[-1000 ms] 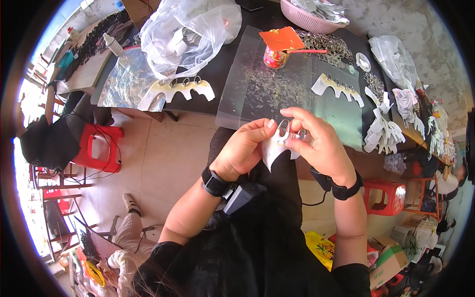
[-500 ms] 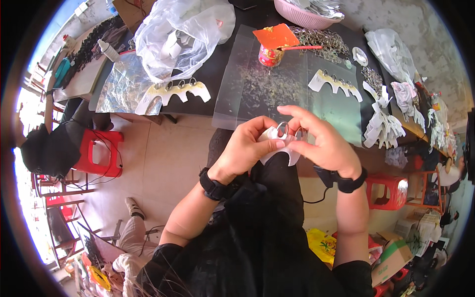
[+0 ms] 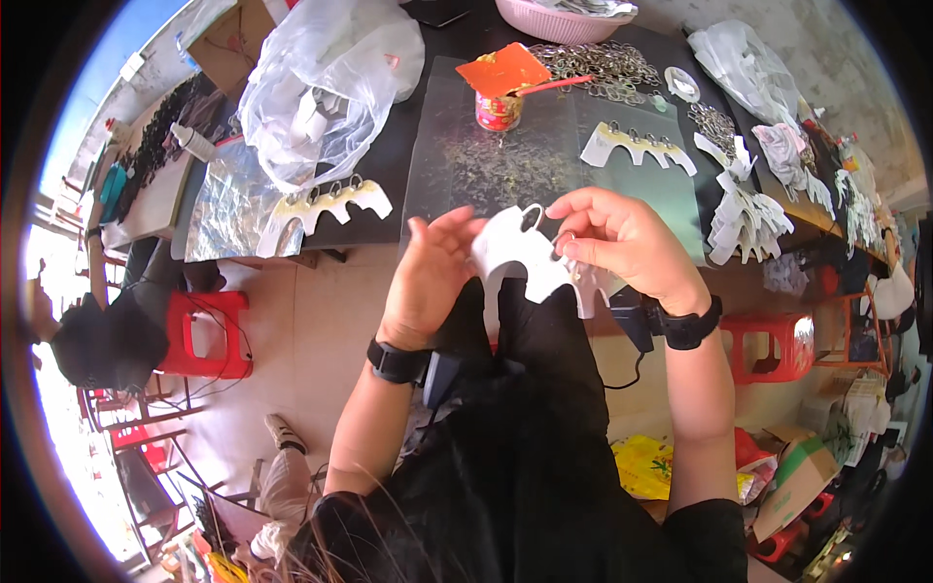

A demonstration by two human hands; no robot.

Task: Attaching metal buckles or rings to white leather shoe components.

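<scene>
1. The left hand (image 3: 432,277) curls loosely around the left edge of a white scalloped card (image 3: 530,262), fingers touching it; the right hand (image 3: 622,243) pinches the card's right side together with a small metal ring (image 3: 566,240) at its fingertips; each wrist wears a black band.
2. The card, flat, matte and cut with arched notches along its lower edge, is held just in front of the dark table (image 3: 428,117), over the person's black-clad lap.
3. On the table beyond the card lies a clear, glossy plastic sheet (image 3: 486,165); on it, right of the card, rests one finished card with rings (image 3: 637,148); a second similar one (image 3: 326,206) lies to the card's left, on crinkled silver foil (image 3: 228,199).
4. Farther back from the card stand one small red tin (image 3: 499,110) with an orange lid, a heap of metal rings (image 3: 603,68), and a crumpled translucent bag (image 3: 326,83).
5. Right of the card, a stack of white cut-outs (image 3: 743,209) spreads along the table edge.
6. Two red plastic stools (image 3: 204,335) flank the card below the table.
</scene>
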